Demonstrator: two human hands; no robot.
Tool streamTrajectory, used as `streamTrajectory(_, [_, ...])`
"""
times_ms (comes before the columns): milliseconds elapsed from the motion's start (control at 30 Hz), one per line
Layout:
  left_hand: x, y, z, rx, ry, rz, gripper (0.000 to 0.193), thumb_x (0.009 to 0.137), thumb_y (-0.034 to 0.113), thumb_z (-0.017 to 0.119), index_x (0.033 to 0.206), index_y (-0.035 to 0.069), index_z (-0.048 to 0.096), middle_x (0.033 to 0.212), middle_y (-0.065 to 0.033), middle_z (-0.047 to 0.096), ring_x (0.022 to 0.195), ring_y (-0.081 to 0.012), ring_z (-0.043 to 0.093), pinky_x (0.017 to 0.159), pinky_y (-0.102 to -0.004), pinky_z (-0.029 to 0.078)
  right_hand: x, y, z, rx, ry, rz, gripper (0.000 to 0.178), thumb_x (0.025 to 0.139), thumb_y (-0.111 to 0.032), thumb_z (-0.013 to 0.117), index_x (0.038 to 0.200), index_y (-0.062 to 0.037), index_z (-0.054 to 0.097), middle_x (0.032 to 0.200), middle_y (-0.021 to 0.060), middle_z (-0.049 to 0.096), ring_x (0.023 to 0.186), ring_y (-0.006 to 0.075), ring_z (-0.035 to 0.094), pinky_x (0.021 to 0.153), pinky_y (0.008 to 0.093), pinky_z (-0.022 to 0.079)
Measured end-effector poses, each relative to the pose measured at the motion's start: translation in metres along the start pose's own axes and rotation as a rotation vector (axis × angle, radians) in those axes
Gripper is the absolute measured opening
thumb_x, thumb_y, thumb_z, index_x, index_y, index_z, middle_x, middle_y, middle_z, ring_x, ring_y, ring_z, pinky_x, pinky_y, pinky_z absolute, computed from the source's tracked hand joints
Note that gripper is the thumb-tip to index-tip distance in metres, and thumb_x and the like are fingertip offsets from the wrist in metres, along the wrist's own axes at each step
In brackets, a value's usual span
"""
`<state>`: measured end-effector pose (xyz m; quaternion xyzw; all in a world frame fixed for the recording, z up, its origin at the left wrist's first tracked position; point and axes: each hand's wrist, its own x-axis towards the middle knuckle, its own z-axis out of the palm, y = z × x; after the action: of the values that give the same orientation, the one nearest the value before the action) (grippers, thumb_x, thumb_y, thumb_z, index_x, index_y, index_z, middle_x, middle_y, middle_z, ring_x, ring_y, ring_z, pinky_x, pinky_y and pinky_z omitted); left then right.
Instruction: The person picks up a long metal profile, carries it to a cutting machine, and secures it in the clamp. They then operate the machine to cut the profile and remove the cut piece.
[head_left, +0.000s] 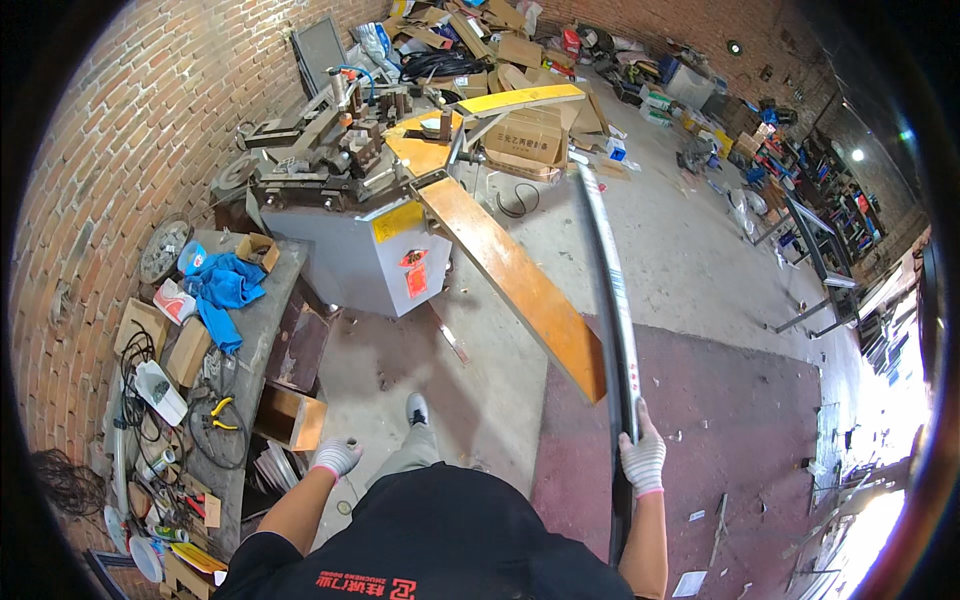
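Two gloved hands showed at the bottom of the view. The right hand [642, 460], at about five o'clock, had its fingers wrapped tight round a long dark metal strip [612, 300], gripping it near the lower end. The strip's long axis ran almost straight up the picture, from six o'clock beside the person's body toward twelve, curving slightly, its far tip pointing away over the concrete floor [690, 260] toward the heap of cardboard boxes [520, 130]. The left hand [335, 457], at seven o'clock, hung free with fingers curled into a loose fist, holding nothing I could see. Just left of the strip lay an orange plank-like arm [510, 280], slanting from the grey machine [360, 250] at eleven o'clock. Farther left, at nine o'clock, a cluttered bench [265, 310] held a blue cloth [225, 285] against the brick wall [110, 160].
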<state>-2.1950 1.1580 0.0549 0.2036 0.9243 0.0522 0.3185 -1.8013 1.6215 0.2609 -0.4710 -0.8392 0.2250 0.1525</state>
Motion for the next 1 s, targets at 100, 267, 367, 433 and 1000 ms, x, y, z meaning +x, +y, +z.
streamTrajectory(100, [0.028,-0.022,0.000,0.016,0.005,-0.092,0.048,0.089,0.048,0.061,0.117,0.011,0.075,0.108,-0.0196,0.074,0.105,-0.0358,0.070,0.095,-0.0427,0.054,0.045,-0.043,0.028,-0.065,-0.092,-0.123,0.079,0.079,-0.012,0.070,0.154,-0.0184,0.045,0.123,0.0210,0.068,0.107,0.0371,0.068,0.096,0.0424,0.054])
streamTrajectory(267, [0.087,-0.047,0.002,-0.011,-0.088,-0.185,0.048,0.090,0.047,0.062,0.120,0.012,0.074,0.117,-0.0186,0.072,0.111,-0.0349,0.069,0.097,-0.0439,0.054,0.120,-0.110,0.070,-0.215,-0.254,-0.203,0.077,0.080,-0.019,0.069,0.153,-0.0194,0.045,0.111,0.0195,0.068,0.102,0.0354,0.068,0.092,0.0428,0.054])
streamTrajectory(367, [0.130,-0.048,0.002,0.008,-0.151,-0.221,0.048,0.091,0.045,0.061,0.124,0.012,0.072,0.122,-0.0179,0.071,0.115,-0.0342,0.067,0.098,-0.0448,0.053,0.169,-0.143,0.096,-0.281,-0.305,-0.238,0.077,0.080,-0.019,0.069,0.153,-0.0193,0.046,0.107,0.0195,0.068,0.100,0.0359,0.068,0.090,0.0439,0.054])
streamTrajectory(433, [0.164,-0.042,-0.008,0.027,-0.171,-0.200,0.048,0.092,0.044,0.060,0.125,0.012,0.071,0.125,-0.0175,0.070,0.117,-0.0337,0.066,0.099,-0.0453,0.053,0.200,-0.161,0.113,-0.309,-0.310,-0.295,0.076,0.080,-0.020,0.069,0.153,-0.0202,0.045,0.104,0.0171,0.068,0.098,0.0344,0.068,0.088,0.0430,0.054])
streamTrajectory(1000, [0.249,-0.034,-0.115,-0.272,-0.072,-0.234,0.035,0.090,0.038,0.063,0.108,0.011,0.077,0.096,-0.0135,0.077,0.090,-0.0288,0.074,0.084,-0.0386,0.057,0.337,-0.228,0.197,-0.304,-0.361,-0.269,0.077,0.081,-0.017,0.065,0.154,-0.0225,0.043,0.105,0.0138,0.066,0.100,0.0323,0.067,0.087,0.0422,0.055])
